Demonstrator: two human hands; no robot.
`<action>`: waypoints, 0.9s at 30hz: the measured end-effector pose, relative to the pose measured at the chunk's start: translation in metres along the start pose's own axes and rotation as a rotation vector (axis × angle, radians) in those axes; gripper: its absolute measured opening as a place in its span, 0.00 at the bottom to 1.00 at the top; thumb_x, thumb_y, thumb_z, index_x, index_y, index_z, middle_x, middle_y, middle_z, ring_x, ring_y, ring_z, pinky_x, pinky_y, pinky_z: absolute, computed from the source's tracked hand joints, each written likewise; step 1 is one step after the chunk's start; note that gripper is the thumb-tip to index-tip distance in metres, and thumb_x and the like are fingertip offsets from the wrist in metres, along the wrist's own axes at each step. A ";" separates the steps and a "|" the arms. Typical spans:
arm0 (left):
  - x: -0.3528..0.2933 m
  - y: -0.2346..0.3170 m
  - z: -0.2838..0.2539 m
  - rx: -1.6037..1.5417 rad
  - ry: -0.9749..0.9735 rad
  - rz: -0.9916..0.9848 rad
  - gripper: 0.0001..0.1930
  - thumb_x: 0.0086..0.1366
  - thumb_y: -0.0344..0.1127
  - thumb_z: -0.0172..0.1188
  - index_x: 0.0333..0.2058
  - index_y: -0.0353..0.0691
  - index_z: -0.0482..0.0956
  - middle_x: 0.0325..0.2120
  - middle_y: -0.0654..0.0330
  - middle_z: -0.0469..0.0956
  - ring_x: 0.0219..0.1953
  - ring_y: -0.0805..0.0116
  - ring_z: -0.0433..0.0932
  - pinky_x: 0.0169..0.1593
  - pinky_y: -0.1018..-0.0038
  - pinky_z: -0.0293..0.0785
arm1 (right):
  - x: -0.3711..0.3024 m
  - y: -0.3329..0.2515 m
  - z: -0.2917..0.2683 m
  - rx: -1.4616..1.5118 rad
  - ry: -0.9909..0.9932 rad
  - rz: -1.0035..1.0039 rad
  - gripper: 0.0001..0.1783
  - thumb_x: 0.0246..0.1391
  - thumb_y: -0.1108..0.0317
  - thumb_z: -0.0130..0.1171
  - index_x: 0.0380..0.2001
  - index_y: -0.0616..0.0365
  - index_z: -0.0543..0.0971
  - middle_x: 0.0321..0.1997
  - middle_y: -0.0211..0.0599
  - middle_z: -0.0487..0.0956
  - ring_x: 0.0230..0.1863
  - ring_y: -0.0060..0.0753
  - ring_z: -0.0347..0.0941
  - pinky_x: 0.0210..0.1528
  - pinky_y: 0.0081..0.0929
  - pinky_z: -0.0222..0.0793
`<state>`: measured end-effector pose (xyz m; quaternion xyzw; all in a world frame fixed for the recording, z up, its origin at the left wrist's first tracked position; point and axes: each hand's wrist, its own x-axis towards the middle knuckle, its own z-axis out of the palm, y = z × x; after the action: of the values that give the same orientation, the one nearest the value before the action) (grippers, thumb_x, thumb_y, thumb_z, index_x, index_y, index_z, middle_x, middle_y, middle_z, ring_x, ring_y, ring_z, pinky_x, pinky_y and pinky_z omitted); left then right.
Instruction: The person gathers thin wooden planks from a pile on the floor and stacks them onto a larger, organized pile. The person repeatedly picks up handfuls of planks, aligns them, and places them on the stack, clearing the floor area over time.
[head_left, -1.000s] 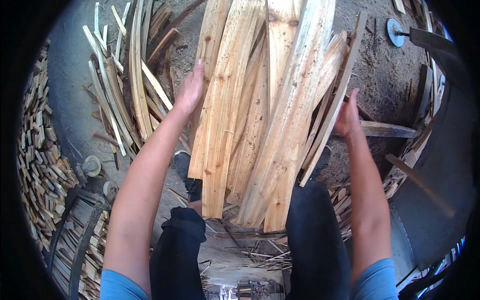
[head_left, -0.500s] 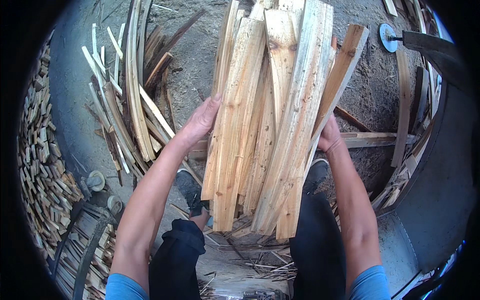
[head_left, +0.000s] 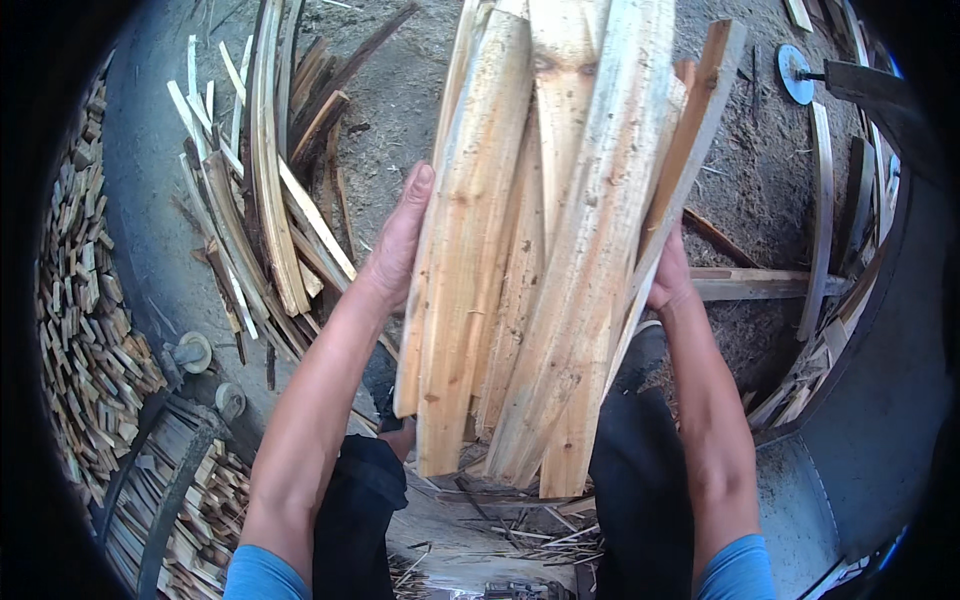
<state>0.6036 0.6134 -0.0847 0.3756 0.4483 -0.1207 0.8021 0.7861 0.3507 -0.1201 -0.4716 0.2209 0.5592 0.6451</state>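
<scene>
Between my two hands I hold up a bundle of rough wooden boards (head_left: 560, 260), long and pale, some with knots and bark-coloured edges. My left hand (head_left: 400, 245) grips the bundle's left side, its thumb up along the edge and its fingers out of sight underneath. On the other side my right hand (head_left: 670, 268) clasps the boards from below, largely hidden behind a tilted narrow board (head_left: 692, 140). The near ends of the boards hang uneven above my legs, and the far ends run past the top of the view.
Loose slats and bark strips (head_left: 268, 180) lie on the dusty ground at left. Beyond them stands a tall stack of cut wood (head_left: 85, 300). A wheeled metal frame (head_left: 180, 490) is at lower left, grey machinery (head_left: 870, 350) at right. A timber (head_left: 750, 284) lies behind my right hand.
The bundle has come up a little closer to me and looks larger. Both hands still hold its sides, and my left hand has shifted slightly with it.
</scene>
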 end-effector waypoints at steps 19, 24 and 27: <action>0.024 0.000 -0.035 -0.286 0.052 -0.099 0.59 0.40 0.75 0.69 0.62 0.35 0.67 0.57 0.46 0.73 0.60 0.55 0.72 0.61 0.60 0.72 | 0.022 0.043 -0.009 0.435 -0.361 0.104 0.49 0.49 0.33 0.63 0.63 0.59 0.68 0.60 0.47 0.75 0.60 0.42 0.73 0.63 0.43 0.71; 0.012 -0.009 -0.041 -0.301 0.059 -0.093 0.57 0.39 0.73 0.71 0.60 0.35 0.70 0.54 0.48 0.76 0.57 0.57 0.74 0.60 0.61 0.74 | 0.024 0.052 -0.001 0.457 -0.230 0.003 0.52 0.48 0.28 0.59 0.63 0.62 0.69 0.60 0.49 0.75 0.60 0.47 0.73 0.64 0.44 0.68; 0.008 -0.011 -0.041 -0.311 0.037 -0.085 0.56 0.39 0.71 0.72 0.59 0.34 0.71 0.52 0.49 0.78 0.56 0.59 0.76 0.59 0.62 0.75 | 0.026 0.053 -0.008 0.501 -0.257 0.035 0.50 0.51 0.29 0.57 0.65 0.57 0.67 0.64 0.51 0.71 0.62 0.50 0.70 0.64 0.51 0.67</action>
<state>0.5765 0.6364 -0.1098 0.2296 0.4919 -0.0767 0.8363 0.7462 0.3539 -0.1637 -0.2190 0.2766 0.5533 0.7546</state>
